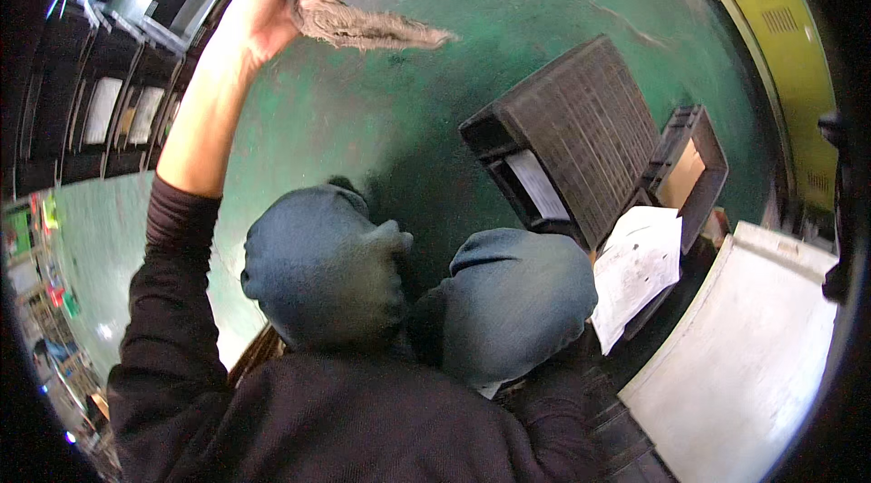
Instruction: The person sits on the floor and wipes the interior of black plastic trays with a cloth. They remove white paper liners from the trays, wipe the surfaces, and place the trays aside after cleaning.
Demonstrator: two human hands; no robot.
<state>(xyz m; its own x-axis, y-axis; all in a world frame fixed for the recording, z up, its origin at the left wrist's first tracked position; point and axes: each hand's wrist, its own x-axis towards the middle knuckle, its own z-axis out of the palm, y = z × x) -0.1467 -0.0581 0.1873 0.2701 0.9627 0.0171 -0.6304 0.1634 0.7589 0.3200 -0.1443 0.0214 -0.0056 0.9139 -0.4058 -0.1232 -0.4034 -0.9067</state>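
Note:
My left hand (269, 16) is raised high at the top left with the arm stretched out. Its fingers are closed around a worn grey-brown rag (363, 22), and one end of the cloth juts out to the right. My right arm's dark sleeve (564, 406) runs down beside my right knee, but the hand itself is hidden. Near that knee lies a smudged white sheet of paper (638, 263). Beyond it a black plastic crate (581, 134) rests tilted, its ribbed side up and something white in its opening.
Another black crate (712, 156) holds a piece of cardboard. A large white panel (730, 356) leans at the lower right, below yellow-green lockers (778, 48). Racks of black bins (109, 107) stand at the left. The green floor (408, 111) is scuffed.

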